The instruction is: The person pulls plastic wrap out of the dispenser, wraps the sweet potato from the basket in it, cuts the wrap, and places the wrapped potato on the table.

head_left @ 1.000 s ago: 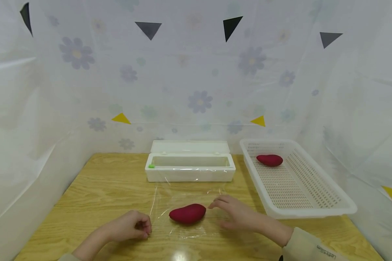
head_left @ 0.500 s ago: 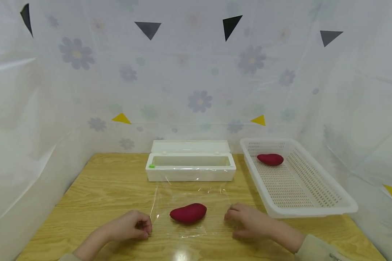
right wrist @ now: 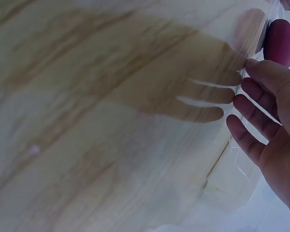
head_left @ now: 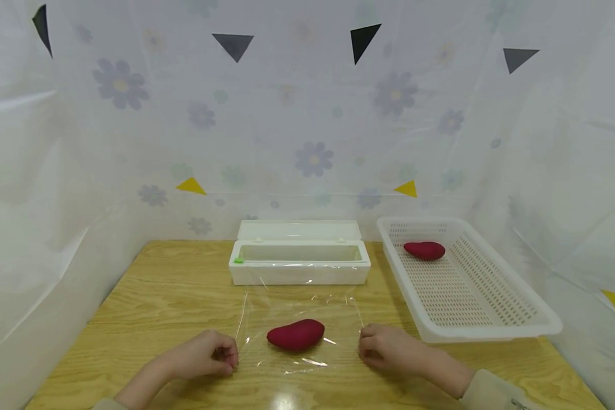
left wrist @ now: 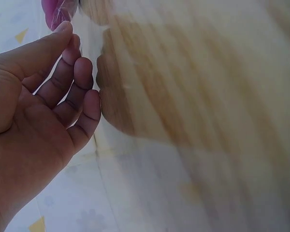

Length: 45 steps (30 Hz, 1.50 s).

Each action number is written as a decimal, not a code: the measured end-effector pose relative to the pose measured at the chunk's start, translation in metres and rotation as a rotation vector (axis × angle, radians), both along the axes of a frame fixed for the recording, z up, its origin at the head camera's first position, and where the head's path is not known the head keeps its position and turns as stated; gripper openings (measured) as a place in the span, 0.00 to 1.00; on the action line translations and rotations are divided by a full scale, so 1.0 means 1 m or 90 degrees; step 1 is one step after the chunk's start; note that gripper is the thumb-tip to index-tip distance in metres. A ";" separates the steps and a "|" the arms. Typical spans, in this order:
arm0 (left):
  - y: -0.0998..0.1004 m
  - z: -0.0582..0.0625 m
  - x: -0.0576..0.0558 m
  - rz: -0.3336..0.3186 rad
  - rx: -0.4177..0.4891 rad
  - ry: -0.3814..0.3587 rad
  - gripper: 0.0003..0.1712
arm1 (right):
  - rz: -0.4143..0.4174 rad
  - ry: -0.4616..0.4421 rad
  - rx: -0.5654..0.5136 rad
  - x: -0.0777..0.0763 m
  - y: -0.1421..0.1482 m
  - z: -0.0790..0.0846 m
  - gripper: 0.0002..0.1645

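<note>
A dark red sweet potato lies on a sheet of clear cling film that runs forward from a white dispenser box. At the sheet's near left corner, my left hand pinches the film between thumb and forefinger; glossy film shows beyond those fingertips in the left wrist view. My right hand holds the right edge near the front corner, thumb and forefinger together. In the right wrist view the sweet potato stands out just past the right hand's thumb.
The dispenser's lid is raised, and a green slider sits at its left end. On the right, a white perforated basket holds another sweet potato. Wood-grain tabletop lies under everything, and a flowered sheet hangs behind.
My right hand has moved right, from beside the sweet potato to the film's right edge, and its fingers have closed on it. The film there looks tauter. The left hand stayed put.
</note>
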<state>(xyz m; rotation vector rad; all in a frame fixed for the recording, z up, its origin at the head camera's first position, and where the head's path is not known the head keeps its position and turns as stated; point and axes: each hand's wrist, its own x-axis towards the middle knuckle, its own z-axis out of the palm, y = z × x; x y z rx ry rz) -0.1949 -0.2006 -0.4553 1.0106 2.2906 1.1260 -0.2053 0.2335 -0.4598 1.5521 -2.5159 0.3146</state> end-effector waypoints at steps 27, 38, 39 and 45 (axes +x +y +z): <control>0.001 0.003 0.001 0.008 -0.006 -0.003 0.04 | 0.042 0.049 -0.028 -0.002 0.007 -0.004 0.11; -0.003 0.003 -0.007 -0.011 0.005 0.043 0.02 | -0.043 -0.121 -0.036 -0.003 0.006 0.005 0.08; -0.003 0.004 -0.008 -0.010 0.006 0.045 0.02 | -0.051 -0.145 -0.047 -0.004 0.006 0.006 0.08; -0.008 0.008 -0.014 0.017 0.034 -0.007 0.03 | -0.098 -0.185 -0.081 -0.009 0.005 0.011 0.06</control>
